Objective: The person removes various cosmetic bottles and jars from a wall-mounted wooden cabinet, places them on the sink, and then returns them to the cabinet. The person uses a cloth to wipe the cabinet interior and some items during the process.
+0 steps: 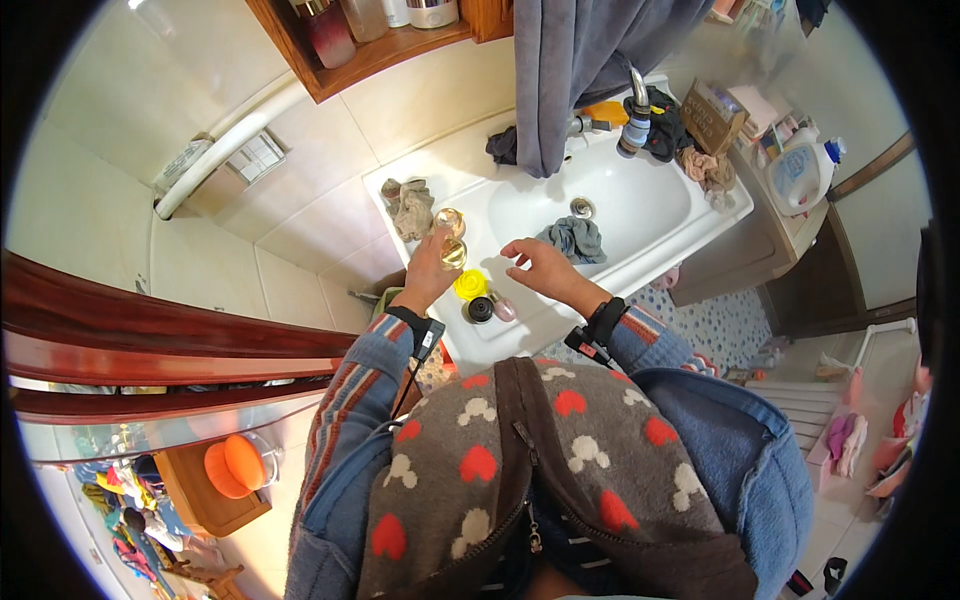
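Note:
My left hand (428,270) is over the left ledge of the white sink (640,190), its fingers closed round a round gold-topped jar (454,253). Just beyond it stands a second gold-coloured round container (450,219). Closer to me are a bright yellow container (470,285), a black round-capped container (481,309) and a small pink bottle (502,308). My right hand (545,270) hovers by the basin's near left edge, fingers curved and apart, with nothing in it. Beside it, a wet-looking grey cloth (574,240) lies in the basin.
A crumpled beige cloth (409,208) lies at the ledge's far left corner. A grey towel (570,70) hangs over the sink's back, near the faucet (634,125). At right stand a cardboard box (712,115) and a white jug (803,172). A wooden shelf (390,50) holds bottles above.

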`<state>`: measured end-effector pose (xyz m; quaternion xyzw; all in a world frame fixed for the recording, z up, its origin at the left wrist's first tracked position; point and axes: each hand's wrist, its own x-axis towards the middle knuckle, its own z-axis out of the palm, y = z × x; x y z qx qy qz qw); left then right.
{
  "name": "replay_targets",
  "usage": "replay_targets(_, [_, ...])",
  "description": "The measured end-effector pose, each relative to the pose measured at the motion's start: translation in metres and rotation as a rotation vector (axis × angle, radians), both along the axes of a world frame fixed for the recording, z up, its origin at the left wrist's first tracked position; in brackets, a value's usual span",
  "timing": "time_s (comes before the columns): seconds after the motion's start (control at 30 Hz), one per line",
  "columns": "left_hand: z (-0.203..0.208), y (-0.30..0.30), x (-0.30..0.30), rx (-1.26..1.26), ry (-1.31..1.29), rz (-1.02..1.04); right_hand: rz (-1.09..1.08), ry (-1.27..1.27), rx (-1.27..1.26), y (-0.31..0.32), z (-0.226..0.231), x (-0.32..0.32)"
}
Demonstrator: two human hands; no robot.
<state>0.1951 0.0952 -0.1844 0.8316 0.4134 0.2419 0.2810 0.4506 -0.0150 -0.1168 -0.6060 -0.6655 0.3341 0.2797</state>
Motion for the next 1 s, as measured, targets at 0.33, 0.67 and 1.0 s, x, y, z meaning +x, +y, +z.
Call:
replay_targets(0.33, [0.017, -0.012, -0.011, 0.036, 0.005, -0.039, 0.023, -0.009, 0.061, 0.046, -0.020, -0.004])
replay_targets(0.67, [0.030, -0.012, -0.007, -0.188, 0.051, -0.023, 0.098, -0.037, 0.280, 0.117, -0.044, -0.051])
replay_targets(1.0, [0.019, -0.023, -0.014, -0.208, 0.053, 0.166, 0.206, -0.018, 0.322, 0.129, -0.077, -0.056])
